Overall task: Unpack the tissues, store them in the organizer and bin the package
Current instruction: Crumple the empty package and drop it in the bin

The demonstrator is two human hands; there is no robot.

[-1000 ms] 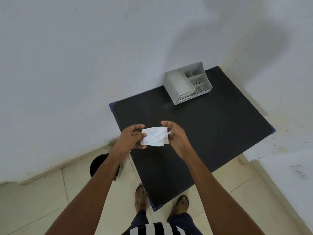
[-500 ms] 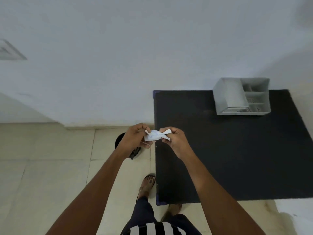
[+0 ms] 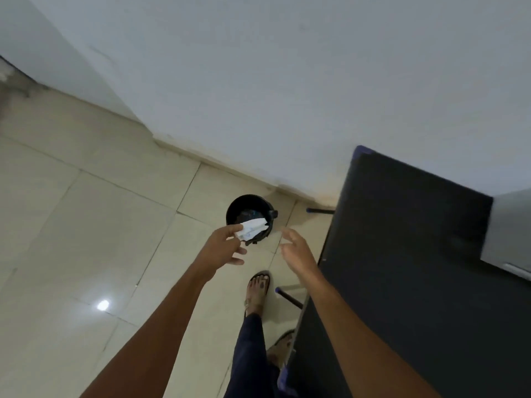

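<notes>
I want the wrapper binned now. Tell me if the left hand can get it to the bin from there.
Probably yes. The left hand holds the crumpled package right over the open black bin on the floor, with nothing between them. The right hand is open and off to the side.

Your floor [image 3: 86, 231] is pale glossy tile, meeting the white wall at a skirting. On it stands a small black bin [image 3: 249, 214], near the wall and just beside the table's left edge. The black table [image 3: 402, 254] carries a grey organizer [image 3: 508, 225] at its far right, partly cut off.
</notes>
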